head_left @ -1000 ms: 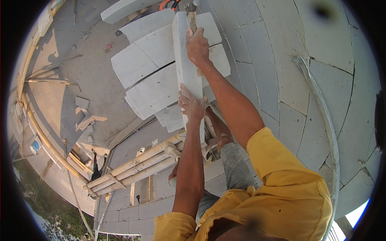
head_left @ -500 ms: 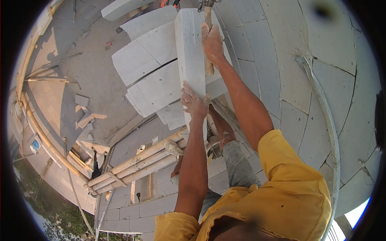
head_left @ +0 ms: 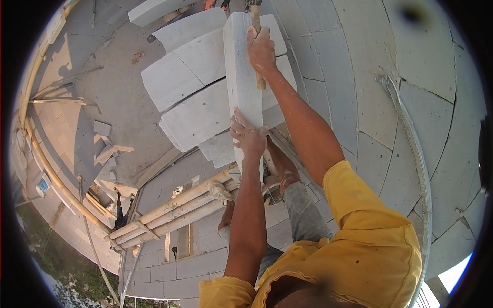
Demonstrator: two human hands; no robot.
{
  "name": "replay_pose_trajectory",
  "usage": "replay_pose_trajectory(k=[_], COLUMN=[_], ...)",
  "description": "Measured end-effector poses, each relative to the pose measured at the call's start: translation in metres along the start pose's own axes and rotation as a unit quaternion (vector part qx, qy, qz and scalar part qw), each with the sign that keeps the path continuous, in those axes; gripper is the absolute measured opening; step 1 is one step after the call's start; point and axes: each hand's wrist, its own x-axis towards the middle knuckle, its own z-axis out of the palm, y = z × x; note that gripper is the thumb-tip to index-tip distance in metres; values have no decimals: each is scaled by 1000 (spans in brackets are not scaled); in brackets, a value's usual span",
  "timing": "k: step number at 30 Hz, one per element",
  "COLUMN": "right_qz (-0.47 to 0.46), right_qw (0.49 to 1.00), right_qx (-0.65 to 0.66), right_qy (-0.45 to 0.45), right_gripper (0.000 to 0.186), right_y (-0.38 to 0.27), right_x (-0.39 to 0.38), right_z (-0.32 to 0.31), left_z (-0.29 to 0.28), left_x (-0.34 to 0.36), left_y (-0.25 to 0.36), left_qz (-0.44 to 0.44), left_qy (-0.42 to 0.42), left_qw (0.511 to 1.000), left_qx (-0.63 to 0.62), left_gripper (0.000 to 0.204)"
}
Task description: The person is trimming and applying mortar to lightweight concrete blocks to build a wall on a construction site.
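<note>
Compared with half a second ago, the hammer (head_left: 256, 21) sits farther left, overlapping the long block's (head_left: 243, 72) right edge; work there apparently continues. The right hand (head_left: 262, 50) is wrapped around the handle. The left hand (head_left: 249, 138) is spread across the block, which extends far beyond it.

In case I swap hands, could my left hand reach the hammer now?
Probably yes: your left hand lies on the block, with nothing visible between it and the hammer, though your right hand grips the handle.
</note>
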Motion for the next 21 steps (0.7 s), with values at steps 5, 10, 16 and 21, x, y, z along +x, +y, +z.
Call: replay_pose_trajectory(k=[5,10,16,21], right_qz=[-1,12,-22,-28], right_qw=[999,999,997,998], right_qx=[-34,15,45,22], right_qy=[11,27,64,55], right_gripper=[43,44,39,38], right_y=[-2,9,3,8], right_x=[7,2,-11,-10], right_z=[10,16,8,13], left_z=[-6,-5,-6,-3], left_x=[-3,1,-6,-2], left_y=[12,10,6,6], left_qz=[-5,-14,-16,-9], left_qy=[-11,-19,-19,-12], left_qw=[1000,1000,1000,1000], left_qx=[-7,1,-1,-13], left_gripper=[114,114,114,114])
